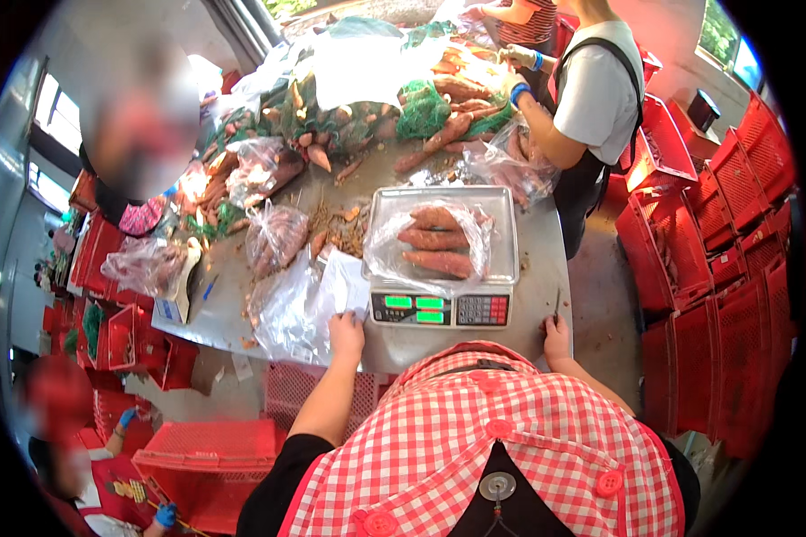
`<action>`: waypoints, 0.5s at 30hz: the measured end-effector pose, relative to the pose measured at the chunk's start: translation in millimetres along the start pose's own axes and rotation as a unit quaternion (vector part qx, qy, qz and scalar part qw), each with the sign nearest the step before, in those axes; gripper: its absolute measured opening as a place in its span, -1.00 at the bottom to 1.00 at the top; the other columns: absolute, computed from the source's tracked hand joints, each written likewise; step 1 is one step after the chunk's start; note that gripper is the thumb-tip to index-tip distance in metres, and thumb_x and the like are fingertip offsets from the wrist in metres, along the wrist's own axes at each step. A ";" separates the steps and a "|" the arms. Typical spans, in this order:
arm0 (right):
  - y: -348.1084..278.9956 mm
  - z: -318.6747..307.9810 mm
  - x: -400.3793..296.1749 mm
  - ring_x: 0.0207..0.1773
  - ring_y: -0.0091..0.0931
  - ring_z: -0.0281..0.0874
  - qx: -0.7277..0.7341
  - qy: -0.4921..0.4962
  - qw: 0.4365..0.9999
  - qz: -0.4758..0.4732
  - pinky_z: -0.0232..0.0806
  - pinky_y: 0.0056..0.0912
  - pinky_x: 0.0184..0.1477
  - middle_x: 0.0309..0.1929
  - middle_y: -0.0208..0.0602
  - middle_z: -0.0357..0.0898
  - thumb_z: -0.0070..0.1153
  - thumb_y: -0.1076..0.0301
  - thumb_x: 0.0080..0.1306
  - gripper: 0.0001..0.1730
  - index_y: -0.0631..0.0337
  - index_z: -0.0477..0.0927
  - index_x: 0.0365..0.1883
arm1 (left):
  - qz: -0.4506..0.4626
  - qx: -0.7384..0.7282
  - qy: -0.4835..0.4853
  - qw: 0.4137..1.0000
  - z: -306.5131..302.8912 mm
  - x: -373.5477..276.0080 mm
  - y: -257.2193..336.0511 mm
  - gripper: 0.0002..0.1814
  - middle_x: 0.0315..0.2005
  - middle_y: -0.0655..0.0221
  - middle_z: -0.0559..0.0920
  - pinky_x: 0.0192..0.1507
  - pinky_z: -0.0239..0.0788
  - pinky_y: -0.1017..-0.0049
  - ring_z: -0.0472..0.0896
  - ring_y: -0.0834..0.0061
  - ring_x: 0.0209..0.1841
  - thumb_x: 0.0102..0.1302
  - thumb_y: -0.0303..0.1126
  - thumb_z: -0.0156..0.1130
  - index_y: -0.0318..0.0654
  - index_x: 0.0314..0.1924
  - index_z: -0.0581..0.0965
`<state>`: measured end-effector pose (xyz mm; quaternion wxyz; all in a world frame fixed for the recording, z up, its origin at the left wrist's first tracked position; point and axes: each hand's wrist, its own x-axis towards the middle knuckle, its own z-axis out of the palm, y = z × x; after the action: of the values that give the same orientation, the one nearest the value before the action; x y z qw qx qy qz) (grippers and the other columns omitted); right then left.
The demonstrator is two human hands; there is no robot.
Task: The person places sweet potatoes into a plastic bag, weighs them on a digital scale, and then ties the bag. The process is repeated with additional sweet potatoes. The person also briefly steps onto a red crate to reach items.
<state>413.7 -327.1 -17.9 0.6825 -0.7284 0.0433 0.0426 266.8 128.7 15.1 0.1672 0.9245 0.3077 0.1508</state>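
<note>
My left hand point(347, 337) rests at the table's near edge, its fingertips on a stack of clear plastic bags point(289, 312); whether they pinch a bag I cannot tell. Right of the scale, my right hand point(556, 339) holds what looks like a small knife point(557, 302), its thin blade pointing away from me. Between my hands stands a digital weighing scale point(443, 305) with lit green displays. On its metal pan point(504, 201) lies an open clear plastic bag point(383, 252) with several reddish sweet potatoes point(436, 240) in it.
Sweet potatoes point(436, 137) and green mesh netting point(422, 111) are heaped across the metal table point(232, 305). Filled bags point(277, 231) stand at left, near a blue pen point(210, 287). A co-worker point(598, 87) stands at far right. Red crates point(665, 248) flank the table.
</note>
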 end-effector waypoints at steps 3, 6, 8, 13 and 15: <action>-27.0 20.6 -11.3 -0.52 -0.58 0.31 0.107 0.039 0.986 0.125 0.19 -0.53 -0.44 -0.55 -0.44 0.39 -0.09 0.29 0.41 -0.82 0.18 0.42 -0.34 | 0.012 -0.053 0.010 0.998 -19.4 10.7 8.8 -0.80 -0.26 0.10 0.56 -0.06 0.33 0.25 0.49 0.13 -0.17 0.12 -0.39 0.22 -0.28 -0.24 0.61; -53.0 34.2 -22.1 -0.55 -0.61 0.31 0.124 -0.020 0.977 0.170 0.17 -0.56 -0.53 -0.58 -0.43 0.38 -0.07 0.26 0.40 -0.80 0.20 0.42 -0.33 | 0.004 -0.149 0.038 0.988 -33.0 41.8 13.2 -0.86 -0.35 0.17 0.57 -0.17 0.35 0.29 0.52 0.20 -0.27 0.15 -0.41 0.22 -0.30 -0.32 0.61; -64.5 37.9 -33.2 -0.56 -0.59 0.31 0.105 -0.056 0.974 0.193 0.18 -0.53 -0.53 -0.58 -0.41 0.38 -0.06 0.26 0.40 -0.79 0.22 0.43 -0.33 | 0.017 -0.213 0.098 0.972 -32.7 68.1 17.9 -0.88 -0.44 0.22 0.57 -0.27 0.34 0.36 0.52 0.27 -0.38 0.20 -0.42 0.21 -0.32 -0.34 0.60; -54.7 8.8 -75.0 -0.38 -0.37 0.44 -0.232 -0.177 0.953 0.078 0.33 -0.32 -0.30 -0.46 -0.19 0.48 -0.02 0.23 0.37 -0.72 0.33 0.46 -0.32 | 0.126 -0.292 0.151 0.936 -37.9 169.1 59.1 -0.87 -0.46 0.23 0.60 -0.23 0.33 0.43 0.51 0.34 -0.36 0.20 -0.43 0.20 -0.38 -0.35 0.59; -21.3 -23.1 -90.1 -0.27 -0.34 0.47 -0.332 -0.192 0.923 0.039 0.34 -0.31 -0.21 -0.37 -0.09 0.52 -0.02 0.24 0.37 -0.71 0.35 0.46 -0.33 | 0.083 -0.307 0.043 0.947 -23.5 218.0 60.7 -0.83 -0.42 0.19 0.62 -0.16 0.36 0.39 0.56 0.28 -0.28 0.20 -0.41 0.20 -0.42 -0.34 0.58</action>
<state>326.9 -348.4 15.7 0.3943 -0.8890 -0.0767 0.2197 456.1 222.9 98.9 0.4161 0.8435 0.1753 0.2909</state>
